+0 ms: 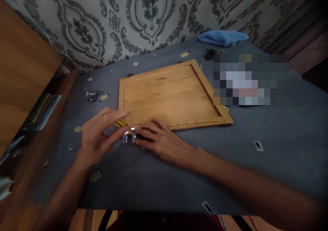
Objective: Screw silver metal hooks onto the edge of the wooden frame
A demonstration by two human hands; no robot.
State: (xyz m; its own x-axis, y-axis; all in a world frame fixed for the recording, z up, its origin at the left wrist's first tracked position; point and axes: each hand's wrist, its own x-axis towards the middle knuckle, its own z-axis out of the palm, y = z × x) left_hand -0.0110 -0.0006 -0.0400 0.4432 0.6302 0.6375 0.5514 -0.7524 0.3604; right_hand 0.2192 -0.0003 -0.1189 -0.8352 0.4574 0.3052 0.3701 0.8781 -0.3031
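Observation:
A shallow wooden tray-like panel (169, 94) lies flat on a grey-blue cloth. Both hands meet at its near left corner. My left hand (98, 135) has its fingers stretched toward the corner, the thumb and forefinger close to two small shiny metal pieces (129, 136). My right hand (160, 140) lies low over the cloth, fingers curled around a dark tool whose tip touches the metal pieces. A yellow and black object (120, 123) pokes out under the left fingers, mostly hidden.
A pile of small metal hardware (92, 95) lies left of the panel. A blue cloth (222, 37) lies by the patterned wall, a dark object (211, 54) near it. A wooden shelf with books (38, 113) stands at left. The table's front edge (153, 212) is close.

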